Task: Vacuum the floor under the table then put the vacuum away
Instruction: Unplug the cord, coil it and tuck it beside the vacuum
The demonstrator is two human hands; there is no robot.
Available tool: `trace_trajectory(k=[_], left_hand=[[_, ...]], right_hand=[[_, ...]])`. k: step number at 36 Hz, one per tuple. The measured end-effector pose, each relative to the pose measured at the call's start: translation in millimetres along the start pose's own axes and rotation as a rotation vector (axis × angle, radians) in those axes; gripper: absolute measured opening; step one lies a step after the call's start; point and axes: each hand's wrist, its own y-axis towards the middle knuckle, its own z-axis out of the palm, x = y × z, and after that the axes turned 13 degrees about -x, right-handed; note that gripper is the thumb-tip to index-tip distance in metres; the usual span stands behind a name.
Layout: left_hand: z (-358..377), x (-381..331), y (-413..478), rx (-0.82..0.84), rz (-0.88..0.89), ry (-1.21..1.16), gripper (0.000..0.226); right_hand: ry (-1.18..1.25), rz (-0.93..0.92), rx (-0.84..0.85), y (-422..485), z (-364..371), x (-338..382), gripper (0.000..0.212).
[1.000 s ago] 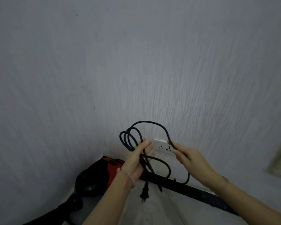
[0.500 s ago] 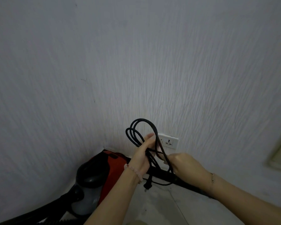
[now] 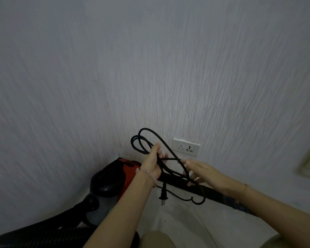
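Left hand (image 3: 151,163) grips the cord (image 3: 162,169) coils tight, loops poking up just below frame centre. Right hand (image 3: 199,170) has its fingers curled loosely round the free strand, looks set to lay another loop. Plug (image 3: 162,196) dangles under the left wrist, clear of the socket (image 3: 186,148) on the wall. Vacuum (image 3: 115,176) sits in the corner, lower left, hose (image 3: 43,233) trailing off. My worry: the loops look uneven, so they could slip and tangle, or that hanging plug smacks the floor if the tail gets yanked.
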Motion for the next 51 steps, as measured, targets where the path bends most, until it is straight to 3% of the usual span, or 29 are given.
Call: trace_trajectory(k=[2, 5, 11, 16, 21, 24, 27, 31, 33, 35, 37, 39, 41, 45, 48, 51], left_hand=[[0.5, 1.4, 3.0, -0.094, 0.030, 0.006, 0.030], [1.4, 5.1, 1.6, -0.092, 0.036, 0.043, 0.031], [1.3, 17.3, -1.6, 0.157, -0.029, 0.042, 0.030], [-4.1, 19.9, -8.5, 0.340, -0.069, 0.008, 0.017], [6.9, 27.2, -18.1, 0.172, -0.008, 0.098, 0.016], [10.1, 27.1, -18.3, 0.083, 0.085, 0.068, 0.040], [11.3, 13.8, -13.4, 0.069, 0.147, -0.074, 0.045], [7.3, -15.7, -5.5, 0.088, 0.147, -0.202, 0.038], [4.8, -28.5, -5.1, 0.094, 0.145, -0.250, 0.037], [3.3, -38.1, -8.9, 0.125, 0.143, -0.300, 0.035], [2.4, -43.3, -13.4, 0.164, 0.120, -0.340, 0.033], [0.1, -43.8, -16.3, 0.197, 0.083, -0.362, 0.030], [-3.4, -40.8, -17.3, 0.229, 0.028, -0.370, 0.027], [-19.8, -29.2, -11.2, 0.233, -0.117, -0.322, 0.031], [-31.5, -14.4, -4.2, 0.153, -0.181, -0.187, 0.035], [-41.1, 4.0, 4.3, 0.059, -0.134, -0.025, 0.031]], right_hand=[[0.022, -0.030, 0.001, -1.5, 0.7, 0.7, 0.022], [-0.014, -0.107, -0.034, -2.0, 8.2, 4.0, 0.024], [-0.125, -0.170, -0.266, 8.5, 14.3, 2.9, 0.035], [-0.084, -0.064, -0.210, 12.5, 4.0, 0.6, 0.038], [-0.323, -0.135, -0.089, 11.7, 13.0, -9.0, 0.032], [-0.241, -0.156, -0.046, 9.8, 14.6, -6.6, 0.031], [-0.073, -0.082, 0.026, 5.8, 9.5, -9.5, 0.024], [0.107, -0.104, -0.207, 8.6, -3.0, -14.4, 0.020], [0.235, 0.000, -0.396, 13.1, -7.2, -17.1, 0.023], [0.247, 0.228, -0.448, 16.4, -6.7, -23.8, 0.023], [0.273, 0.571, -0.223, 16.3, 1.9, -29.9, 0.031], [0.457, 0.838, 0.043, 18.7, 12.8, -34.9, 0.050], [0.689, 0.932, 0.081, 24.8, 22.8, -34.1, 0.047], [0.765, 0.778, -0.075, 40.1, 33.3, -28.8, 0.008], [0.743, 0.608, -0.164, 45.3, 24.4, -27.3, 0.025], [0.510, 0.380, -0.110, 44.6, 12.5, -30.0, 0.046]])
